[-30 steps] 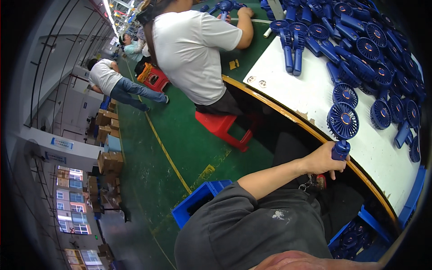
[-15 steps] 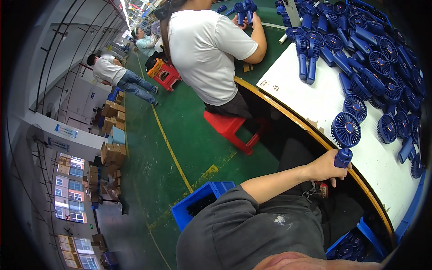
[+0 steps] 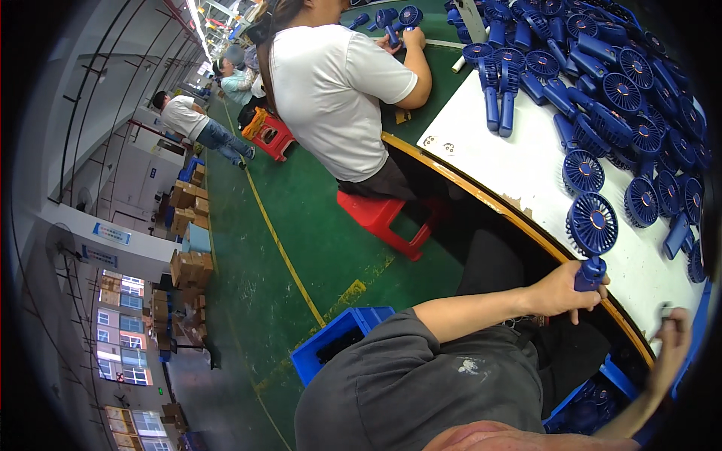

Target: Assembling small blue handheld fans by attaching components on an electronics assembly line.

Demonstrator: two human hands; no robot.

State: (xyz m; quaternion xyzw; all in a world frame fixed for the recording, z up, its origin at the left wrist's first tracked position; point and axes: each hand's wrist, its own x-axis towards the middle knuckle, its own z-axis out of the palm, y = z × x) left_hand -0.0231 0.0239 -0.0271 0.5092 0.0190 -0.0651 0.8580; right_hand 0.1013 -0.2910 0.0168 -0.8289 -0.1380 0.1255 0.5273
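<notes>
Newly come into view at the right is the right hand [image 3: 676,333], its fingers curled but too blurred to tell what they hold, near the tabletop [image 3: 648,289] edge. Fingers of the left hand [image 3: 558,291], the nearer one, are closed round a blue handheld fan [image 3: 593,224], its long axis pointing away from them toward the heaped fans [image 3: 622,92].

Dark grey short-sleeved T-shirt [image 3: 406,383], whitish smudge [image 3: 471,366] on its front, dark trousers [image 3: 573,359], bare fingers [image 3: 588,299]
</notes>
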